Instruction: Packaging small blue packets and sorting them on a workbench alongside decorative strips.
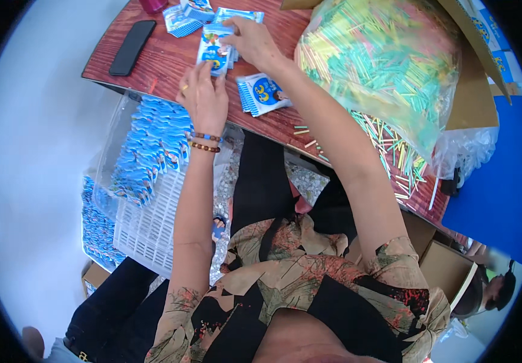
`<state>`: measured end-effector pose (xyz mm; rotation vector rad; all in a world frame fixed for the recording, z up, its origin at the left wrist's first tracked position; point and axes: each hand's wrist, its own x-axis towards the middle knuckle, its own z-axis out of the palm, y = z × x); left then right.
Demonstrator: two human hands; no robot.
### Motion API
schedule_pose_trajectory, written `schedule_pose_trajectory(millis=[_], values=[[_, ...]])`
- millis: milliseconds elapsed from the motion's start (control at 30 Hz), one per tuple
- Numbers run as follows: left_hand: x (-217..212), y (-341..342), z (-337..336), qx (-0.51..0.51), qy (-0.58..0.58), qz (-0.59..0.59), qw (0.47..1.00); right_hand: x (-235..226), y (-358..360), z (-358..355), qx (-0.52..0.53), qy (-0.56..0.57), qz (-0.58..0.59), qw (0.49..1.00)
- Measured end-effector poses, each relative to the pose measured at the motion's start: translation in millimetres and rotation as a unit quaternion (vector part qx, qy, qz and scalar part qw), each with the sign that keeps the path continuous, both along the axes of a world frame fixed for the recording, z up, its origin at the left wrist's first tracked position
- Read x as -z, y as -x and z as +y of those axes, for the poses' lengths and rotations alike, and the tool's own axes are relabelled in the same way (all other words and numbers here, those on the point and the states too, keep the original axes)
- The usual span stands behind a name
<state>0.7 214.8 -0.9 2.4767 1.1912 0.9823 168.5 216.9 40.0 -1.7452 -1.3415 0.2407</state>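
Note:
A small blue-and-white packet with a cartoon print lies over other packets near the table's far edge. My right hand reaches in from the right, its thumb and fingers closed at the packet's upper right edge. At the lower edge of the same packet, the fingers of my left hand are bent and close together. Several similar packets lie just beyond, and another small pile sits to the right, beside my right forearm.
A black phone lies left on the red wood-grain table. A clear bag of coloured sticks fills the right side, with loose sticks spilled below. Lower left, a white basket holds rows of blue packets. Another person's dark-clothed leg is nearby.

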Motion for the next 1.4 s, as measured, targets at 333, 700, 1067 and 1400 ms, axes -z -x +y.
schedule_pose_trajectory(millis=[333, 700, 1067, 1400], values=[[-27, -13, -45, 0.023, 0.038, 0.021, 0.999, -35, 12, -197, -0.111, 0.206, 0.065, 0.97], [-20, -32, -34, 0.074, 0.058, -0.127, 0.987, -11, -4, -223, 0.002, 0.093, -0.076, 0.993], [-67, -13, -93, 0.277, 0.436, -0.417, 0.748, -40, 2, -207, -0.034, 0.026, 0.36, 0.932], [-31, -1, -159, 0.234, 0.575, -0.412, 0.667, -20, 34, -280, 0.006, -0.018, 0.442, 0.897]])
